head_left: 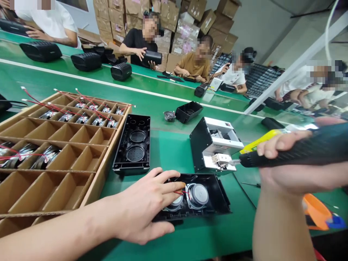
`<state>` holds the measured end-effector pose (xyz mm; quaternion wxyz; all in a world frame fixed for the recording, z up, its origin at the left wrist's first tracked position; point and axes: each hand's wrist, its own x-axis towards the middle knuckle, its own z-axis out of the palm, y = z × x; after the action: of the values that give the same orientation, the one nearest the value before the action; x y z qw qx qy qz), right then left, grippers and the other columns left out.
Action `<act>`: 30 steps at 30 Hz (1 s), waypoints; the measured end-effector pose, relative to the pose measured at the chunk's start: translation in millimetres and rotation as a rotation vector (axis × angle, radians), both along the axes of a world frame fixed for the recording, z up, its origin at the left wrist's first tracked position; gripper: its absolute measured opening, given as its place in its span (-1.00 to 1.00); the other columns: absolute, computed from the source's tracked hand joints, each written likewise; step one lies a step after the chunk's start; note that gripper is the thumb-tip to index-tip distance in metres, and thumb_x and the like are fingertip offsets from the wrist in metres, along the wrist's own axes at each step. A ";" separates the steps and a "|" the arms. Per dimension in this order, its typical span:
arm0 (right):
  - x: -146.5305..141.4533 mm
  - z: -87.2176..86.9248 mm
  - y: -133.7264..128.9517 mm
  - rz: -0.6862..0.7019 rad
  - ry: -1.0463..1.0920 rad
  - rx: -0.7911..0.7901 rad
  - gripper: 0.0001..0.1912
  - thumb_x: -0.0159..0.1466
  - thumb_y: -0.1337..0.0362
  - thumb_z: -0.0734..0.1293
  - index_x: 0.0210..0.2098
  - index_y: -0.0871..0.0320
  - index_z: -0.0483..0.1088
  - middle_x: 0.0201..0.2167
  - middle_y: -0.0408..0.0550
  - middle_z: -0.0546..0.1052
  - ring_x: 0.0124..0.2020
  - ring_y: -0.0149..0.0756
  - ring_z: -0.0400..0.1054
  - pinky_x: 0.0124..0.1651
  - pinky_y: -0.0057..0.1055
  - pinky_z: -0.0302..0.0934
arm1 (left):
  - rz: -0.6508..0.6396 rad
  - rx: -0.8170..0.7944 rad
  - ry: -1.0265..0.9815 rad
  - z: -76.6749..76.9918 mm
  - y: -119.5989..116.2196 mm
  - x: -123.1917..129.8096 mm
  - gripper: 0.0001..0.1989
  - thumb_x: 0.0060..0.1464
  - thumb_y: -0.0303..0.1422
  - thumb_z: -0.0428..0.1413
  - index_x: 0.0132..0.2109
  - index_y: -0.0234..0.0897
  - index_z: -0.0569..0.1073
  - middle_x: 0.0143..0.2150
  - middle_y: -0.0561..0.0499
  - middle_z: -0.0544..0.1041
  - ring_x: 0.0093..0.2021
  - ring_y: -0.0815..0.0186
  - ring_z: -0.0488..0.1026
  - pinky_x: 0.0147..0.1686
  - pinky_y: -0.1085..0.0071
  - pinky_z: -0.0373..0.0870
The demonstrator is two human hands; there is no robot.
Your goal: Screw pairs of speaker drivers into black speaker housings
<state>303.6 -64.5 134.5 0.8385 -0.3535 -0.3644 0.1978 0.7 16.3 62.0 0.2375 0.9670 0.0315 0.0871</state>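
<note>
My left hand [148,206] lies with fingers spread over a black speaker housing [217,192]. Its fingertips rest by the red wires, partly covering one of two round speakers; the other speaker [198,195] shows fully. My right hand [288,159] is wrapped round a black power screwdriver [307,146]. The tool's tip meets the front of a black and white screw feeder [198,145], just behind the housing. A second housing with two mesh grilles [132,145] lies beyond my left hand.
A partitioned cardboard box [95,188] with wired speakers fills the left. Behind stand a loose speaker [169,116] and a small black housing [189,111]. An orange item [317,212] lies at the right. Several people work across the green table [163,96].
</note>
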 end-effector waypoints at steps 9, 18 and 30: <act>1.6 -16.9 24.7 -0.260 -0.365 -0.017 -0.11 0.04 -0.64 0.15 -0.24 0.07 0.37 -0.74 -0.30 0.27 -0.84 -0.35 0.07 -0.84 -0.42 -0.02 | -0.012 -0.068 0.150 20.5 5.6 -6.6 -0.35 0.22 -0.13 0.23 0.39 -0.22 0.40 0.49 -0.08 0.27 0.51 -0.22 0.09 0.44 -0.37 0.04; 23.8 -35.8 5.4 -0.203 -0.247 -0.065 0.07 -0.16 -0.73 0.15 -0.18 0.09 0.47 -0.74 -0.26 0.28 -0.84 -0.31 0.06 -0.84 -0.36 0.01 | -0.051 -0.080 0.143 23.5 14.0 -17.3 -0.22 0.09 -0.21 0.25 0.44 -0.16 0.32 0.44 -0.09 0.38 0.52 -0.17 0.09 0.45 -0.26 0.07; 15.0 -13.8 17.8 -0.241 -0.325 0.022 -0.09 -0.02 -0.66 0.16 -0.24 0.05 0.38 -0.75 -0.28 0.30 -0.85 -0.29 0.06 -0.84 -0.36 0.00 | -0.007 -0.076 0.119 19.5 13.8 -16.5 -0.31 0.14 -0.12 0.24 0.39 -0.09 0.39 0.41 -0.04 0.42 0.50 -0.17 0.15 0.39 -0.25 0.23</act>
<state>318.6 -46.7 120.8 0.7901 -0.4125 -0.4524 0.0324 -15.7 30.1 81.5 0.2721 0.9608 0.0454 0.0275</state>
